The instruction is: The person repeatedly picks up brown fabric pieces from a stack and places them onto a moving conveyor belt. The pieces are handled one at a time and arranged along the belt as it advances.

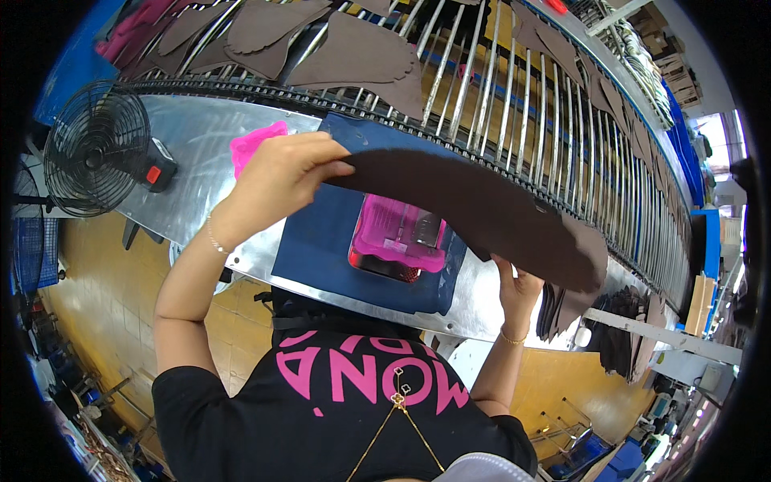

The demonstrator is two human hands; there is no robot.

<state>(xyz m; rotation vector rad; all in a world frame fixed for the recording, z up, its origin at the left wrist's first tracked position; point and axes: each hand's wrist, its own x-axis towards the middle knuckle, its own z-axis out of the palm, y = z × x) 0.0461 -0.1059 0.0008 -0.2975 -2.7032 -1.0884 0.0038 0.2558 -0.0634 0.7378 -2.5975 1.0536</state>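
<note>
Here both hands (277,181) stretch a curved brown leather piece (482,217).

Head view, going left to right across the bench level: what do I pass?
Black fan → pink flat piece → left hand → pink tray on the blue mat → right hand under the long dark brown piece → stack of dark pieces.

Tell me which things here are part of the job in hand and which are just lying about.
In hand: dark brown piece, held by left hand and right hand; pink tray; blue mat.
Lying about: fan; pink scrap; brown pieces on the roller rack.
</note>
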